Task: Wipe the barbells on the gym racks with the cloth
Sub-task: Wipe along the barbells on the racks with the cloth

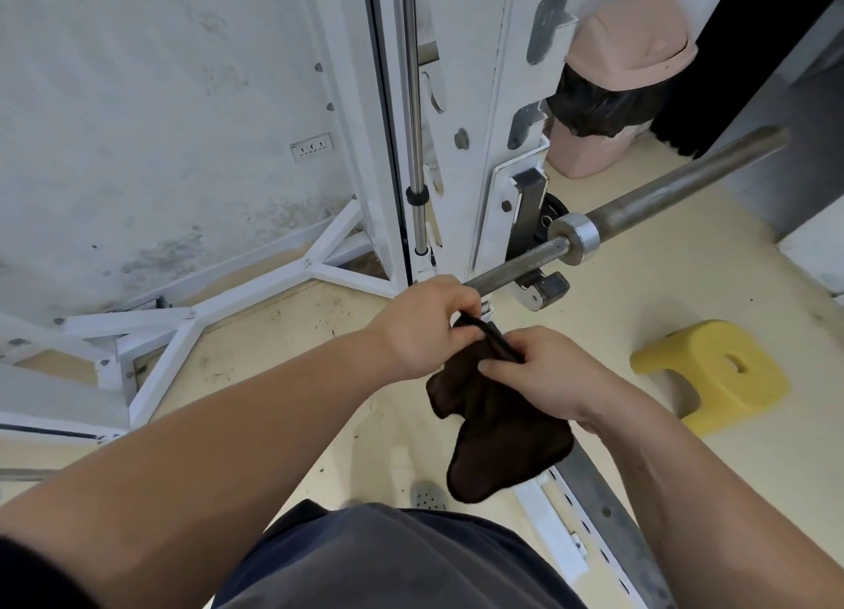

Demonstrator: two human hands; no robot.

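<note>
Directly before me, my left hand and right hand each pinch the top edge of the limp, light cloth, probably best bunched before wrapping the rigid barbell at 2 o'clock.

Both arms fwd, L hand & R hand close together, both curled, pinching cloth.

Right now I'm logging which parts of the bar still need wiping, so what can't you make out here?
Head view only.
barbell: its near stretch is hidden behind the left hand.
cloth: its upper part is bunched between the left hand and the right hand.
bin: its left side is hidden by the rack upright.
wall socket: markings too small.
</note>
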